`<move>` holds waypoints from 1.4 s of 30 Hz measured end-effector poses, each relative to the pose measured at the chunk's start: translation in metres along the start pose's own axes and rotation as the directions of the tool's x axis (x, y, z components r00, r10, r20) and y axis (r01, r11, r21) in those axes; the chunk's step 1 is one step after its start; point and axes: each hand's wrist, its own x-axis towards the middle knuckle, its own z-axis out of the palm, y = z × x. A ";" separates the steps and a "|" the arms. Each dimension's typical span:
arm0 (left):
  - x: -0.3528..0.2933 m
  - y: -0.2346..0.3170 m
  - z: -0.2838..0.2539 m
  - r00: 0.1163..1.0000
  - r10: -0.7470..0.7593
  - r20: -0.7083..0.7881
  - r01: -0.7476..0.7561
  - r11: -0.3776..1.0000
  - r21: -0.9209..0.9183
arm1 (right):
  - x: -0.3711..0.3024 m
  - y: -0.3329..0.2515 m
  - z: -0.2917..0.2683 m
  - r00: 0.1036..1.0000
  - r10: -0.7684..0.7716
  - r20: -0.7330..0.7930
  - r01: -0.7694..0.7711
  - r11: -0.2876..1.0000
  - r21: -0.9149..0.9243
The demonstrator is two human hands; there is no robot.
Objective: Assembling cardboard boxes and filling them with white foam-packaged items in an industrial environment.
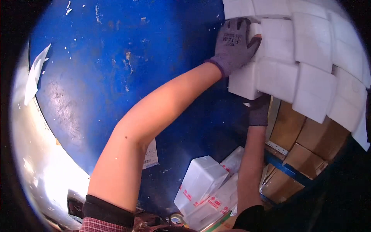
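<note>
Left hand [235,46], gray-gloved, was open, fingers and thumb spread at left edge of white block stack [277,40]. Right hand [259,110], dark-gloved, was at lower edge of corner block [242,83]; fingers mostly hidden, grip could not be told. Corner block sat at stack's near left end, beside blue surface [166,34]. Brown cartons [286,125] showed below; white packs [206,174] lay nearer body, tape roll [177,219] close by.
</note>
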 end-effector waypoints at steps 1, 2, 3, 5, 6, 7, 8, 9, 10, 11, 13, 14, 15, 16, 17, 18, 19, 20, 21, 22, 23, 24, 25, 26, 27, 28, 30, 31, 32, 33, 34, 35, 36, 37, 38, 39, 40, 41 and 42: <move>-0.001 -0.006 0.002 1.000 -0.002 0.008 0.002 1.000 0.015 | -0.003 0.006 0.015 0.999 -0.034 -0.025 0.033 0.998 -0.056; 0.002 -0.011 0.004 0.998 0.016 -0.053 -0.016 1.000 -0.009 | -0.009 0.006 0.028 0.996 -0.076 -0.053 0.069 0.991 -0.118; 0.007 -0.011 0.008 0.992 0.036 -0.117 -0.041 0.998 -0.040 | -0.010 -0.003 0.030 0.995 -0.077 -0.058 0.070 0.991 -0.116; 0.016 -0.003 0.008 0.992 0.070 -0.107 -0.078 0.994 -0.077 | -0.013 -0.023 0.026 0.716 -0.313 0.624 0.545 -0.309 -0.780; 0.021 0.012 0.001 1.000 0.007 -0.005 -0.007 0.995 -0.098 | -0.011 -0.031 0.026 0.717 -0.320 0.619 0.536 -0.315 -0.783; 0.022 0.019 -0.007 0.994 -0.057 0.097 0.066 0.994 -0.092 | -0.010 -0.030 0.032 0.875 -0.358 0.325 0.476 0.519 -0.710; 0.021 0.013 -0.007 0.993 -0.057 0.100 0.065 0.995 -0.071 | -0.010 -0.023 0.036 0.987 -0.117 0.112 0.128 0.987 -0.095; 0.021 0.002 -0.005 0.999 -0.040 0.031 0.041 0.998 -0.044 | -0.016 -0.017 0.036 0.988 -0.108 0.111 0.118 0.990 -0.083; 0.017 -0.008 -0.004 0.999 -0.020 -0.039 0.019 1.000 -0.014 | -0.029 -0.012 0.033 0.997 -0.072 0.012 0.073 0.992 -0.101; 0.006 -0.013 -0.001 0.999 -0.017 -0.038 0.017 1.000 -0.005 | -0.040 -0.010 0.031 0.996 -0.042 -0.083 0.032 0.992 -0.121; -0.016 -0.012 0.009 0.989 0.077 -0.124 -0.080 0.997 -0.018 | -0.046 -0.016 0.028 0.962 -0.018 -0.273 -0.028 0.986 -0.165; -0.009 0.016 0.019 0.998 0.023 -0.062 -0.027 0.997 -0.072 | -0.004 -0.034 -0.067 0.986 -0.079 -0.145 0.095 0.990 0.108; -0.015 0.003 0.013 0.998 0.025 -0.059 -0.027 0.999 -0.035 | -0.004 -0.017 -0.048 0.990 -0.049 -0.131 0.066 0.989 0.129; -0.023 -0.007 0.009 0.998 0.035 -0.051 -0.035 0.999 0.008 | -0.017 -0.008 -0.014 0.978 -0.029 -0.206 0.027 1.000 -0.013; -0.022 0.000 0.007 0.997 0.044 -0.059 -0.043 0.999 0.019 | -0.026 -0.016 0.004 0.959 -0.054 -0.279 0.004 0.984 -0.176; -0.020 0.007 0.006 0.999 0.052 0.005 -0.052 0.998 -0.041 | -0.023 -0.016 -0.002 0.961 -0.057 -0.269 0.006 0.983 -0.185; -0.013 0.009 0.004 0.999 0.050 -0.007 -0.050 0.998 -0.041 | -0.017 -0.012 -0.017 0.996 -0.063 -0.071 0.051 0.987 -0.152; 0.000 0.024 -0.002 0.991 -0.049 0.123 0.066 0.988 -0.139 | -0.019 -0.019 -0.038 0.991 -0.085 0.106 0.098 0.988 -0.123; 0.010 0.028 -0.007 0.959 -0.127 0.252 0.179 0.964 -0.198 | -0.016 -0.015 -0.043 0.990 -0.089 0.110 0.103 0.987 -0.126; 0.015 0.032 -0.004 0.961 -0.123 0.248 0.176 0.963 -0.203 | -0.016 -0.014 -0.050 0.982 -0.125 0.142 0.157 0.958 -0.242; 0.022 0.037 -0.001 0.938 -0.200 0.284 0.272 0.930 -0.245 | -0.015 -0.012 -0.053 0.973 -0.154 0.173 0.207 0.913 -0.350; 0.027 0.042 0.002 0.906 -0.270 0.325 0.366 0.887 -0.283 | -0.014 -0.012 -0.057 0.962 -0.181 0.207 0.258 0.854 -0.451; 0.031 0.032 -0.003 0.890 -0.181 0.418 0.360 0.842 -0.402 | -0.012 -0.010 -0.060 0.949 -0.203 0.242 0.306 0.781 -0.544; 0.031 0.031 -0.001 0.890 -0.177 0.419 0.357 0.842 -0.403 | -0.011 -0.009 -0.062 0.935 -0.219 0.280 0.351 0.696 -0.626; 0.030 0.031 0.001 0.899 -0.195 0.392 0.342 0.872 -0.351 | -0.010 -0.008 -0.064 0.920 -0.230 0.319 0.392 0.601 -0.697; 0.026 0.032 0.002 0.907 -0.211 0.364 0.327 0.897 -0.297 | -0.007 -0.005 -0.064 0.904 -0.235 0.358 0.428 0.497 -0.755; 0.009 0.029 0.005 0.925 -0.212 0.315 0.311 0.899 -0.309 | -0.002 0.002 -0.066 0.882 -0.239 0.406 0.470 0.391 -0.791; 0.001 0.029 0.007 0.938 -0.215 0.271 0.300 0.895 -0.329 | -0.002 0.002 -0.066 0.948 -0.200 0.248 0.309 0.766 -0.563; -0.006 0.030 0.003 0.947 -0.137 0.292 0.237 0.909 -0.342 | -0.008 0.003 -0.071 0.991 -0.086 0.107 0.106 0.974 -0.200; 0.000 0.031 0.001 0.950 -0.123 0.288 0.226 0.906 -0.357 | -0.005 -0.005 -0.084 0.989 -0.104 0.109 0.125 0.971 -0.203; 0.005 0.032 0.000 0.925 -0.148 0.349 0.279 0.890 -0.361 | -0.002 -0.015 -0.098 0.914 -0.257 0.313 0.401 0.463 -0.790; 0.007 0.034 -0.001 0.893 -0.179 0.412 0.337 0.873 -0.352 | -0.003 -0.023 -0.102 0.821 -0.191 0.538 0.455 -0.352 -0.818; 0.006 0.039 -0.002 0.910 -0.207 0.360 0.324 0.896 -0.303 | -0.001 -0.025 -0.105 0.820 -0.197 0.538 0.450 -0.359 -0.817; 0.008 0.041 -0.003 0.911 -0.200 0.360 0.320 0.894 -0.314 | 0.001 -0.024 -0.106 0.833 -0.234 0.502 0.467 -0.191 -0.863; 0.007 0.037 -0.007 0.912 -0.153 0.380 0.265 0.927 -0.264 | 0.000 -0.013 -0.098 0.850 -0.253 0.462 0.476 -0.006 -0.879; 0.006 0.033 -0.008 0.909 -0.102 0.404 0.206 0.953 -0.224 | -0.003 -0.004 -0.090 0.869 -0.268 0.416 0.469 0.173 -0.866; 0.005 0.025 -0.009 0.909 -0.100 0.405 0.207 0.950 -0.231 | -0.007 0.003 -0.082 0.887 -0.277 0.369 0.450 0.345 -0.824; 0.008 0.022 -0.015 0.921 -0.009 0.389 0.104 0.969 -0.225 | -0.009 0.004 -0.080 0.904 -0.282 0.321 0.424 0.501 -0.754; 0.010 0.024 -0.018 0.925 0.083 0.372 -0.001 0.976 -0.216 | -0.012 0.002 -0.078 0.902 -0.291 0.319 0.427 0.490 -0.760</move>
